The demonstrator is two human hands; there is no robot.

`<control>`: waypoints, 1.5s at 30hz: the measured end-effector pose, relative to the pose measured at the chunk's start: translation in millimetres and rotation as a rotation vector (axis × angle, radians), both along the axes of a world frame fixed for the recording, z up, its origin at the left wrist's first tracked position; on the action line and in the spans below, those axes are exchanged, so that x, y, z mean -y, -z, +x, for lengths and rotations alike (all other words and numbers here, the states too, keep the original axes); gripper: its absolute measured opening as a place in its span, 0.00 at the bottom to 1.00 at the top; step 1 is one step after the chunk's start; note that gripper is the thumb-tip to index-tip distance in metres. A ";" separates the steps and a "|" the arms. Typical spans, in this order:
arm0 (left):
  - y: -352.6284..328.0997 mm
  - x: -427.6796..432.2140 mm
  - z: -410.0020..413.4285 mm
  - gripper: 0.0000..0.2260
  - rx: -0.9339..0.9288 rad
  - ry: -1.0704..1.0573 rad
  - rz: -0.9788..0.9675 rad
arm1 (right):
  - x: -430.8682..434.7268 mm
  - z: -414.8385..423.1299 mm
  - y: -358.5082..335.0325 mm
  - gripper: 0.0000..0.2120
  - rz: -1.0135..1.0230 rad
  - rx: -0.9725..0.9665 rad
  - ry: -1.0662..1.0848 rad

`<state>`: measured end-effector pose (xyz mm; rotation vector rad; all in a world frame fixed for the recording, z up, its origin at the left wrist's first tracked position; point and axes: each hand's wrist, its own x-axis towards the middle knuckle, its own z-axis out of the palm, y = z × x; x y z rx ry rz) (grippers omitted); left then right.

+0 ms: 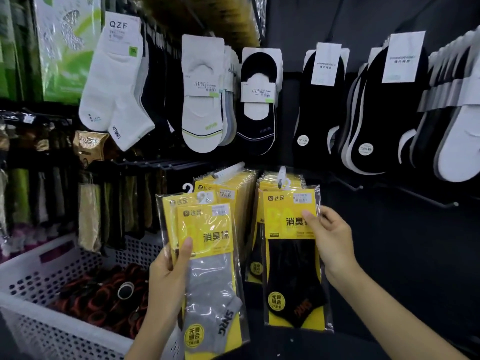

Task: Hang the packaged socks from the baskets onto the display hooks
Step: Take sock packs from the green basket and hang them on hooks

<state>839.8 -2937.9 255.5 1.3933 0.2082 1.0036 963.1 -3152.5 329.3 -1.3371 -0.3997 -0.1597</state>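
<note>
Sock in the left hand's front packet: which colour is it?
Grey sock, best in the head view.

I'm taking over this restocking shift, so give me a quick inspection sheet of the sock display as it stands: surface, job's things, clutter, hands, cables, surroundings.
Surface: dark display wall fitted with hooks; no table in view.
Job's things: grey-sock packs in yellow packaging, held off the hooks; black-sock pack at the front of the right yellow row, its hanger at a white hook; white basket at lower left, holding dark, red-trimmed items.
Clutter: nothing seen.
Hands: left hand grips the grey-sock packs; right hand pinches the black-sock pack's right edge.
Cables: nothing seen.
Surroundings: white ankle socks and black low-cut socks hang above; bare hooks at right.
</note>
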 end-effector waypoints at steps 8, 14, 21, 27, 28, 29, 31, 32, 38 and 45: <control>-0.4 -1.3 -2.1 0.17 -0.023 -0.023 -0.022 | -23.1 22.3 14.4 0.05 0.025 -0.080 0.051; 2.9 2.3 0.3 0.15 -0.017 0.024 -0.027 | -22.1 39.7 31.4 0.08 -0.041 -0.160 0.208; 9.9 25.4 8.8 0.10 -0.030 0.110 -0.003 | -10.2 13.2 54.2 0.08 -0.099 -0.141 0.196; 14.9 53.5 14.9 0.12 -0.054 0.194 0.025 | -17.6 -34.8 64.4 0.11 -0.128 -0.147 -0.227; 16.0 55.8 15.0 0.13 -0.052 0.199 0.028 | -17.0 -37.1 64.1 0.09 -0.099 -0.149 -0.239; 16.5 57.5 14.8 0.15 -0.050 0.203 0.031 | -15.8 -38.1 63.8 0.08 -0.075 -0.148 -0.245; 17.3 57.6 14.2 0.16 -0.050 0.207 0.042 | -13.0 -38.2 63.8 0.07 -0.060 -0.140 -0.247; 17.5 57.2 14.0 0.16 -0.053 0.210 0.046 | -11.8 -38.1 63.6 0.07 -0.057 -0.136 -0.245; 14.9 44.6 10.8 0.10 -0.064 0.128 0.101 | 1.1 -27.2 49.5 0.07 0.025 -0.103 -0.154; 8.7 17.1 4.7 0.15 -0.054 -0.063 0.153 | 4.9 -5.6 11.4 0.05 0.051 0.051 -0.013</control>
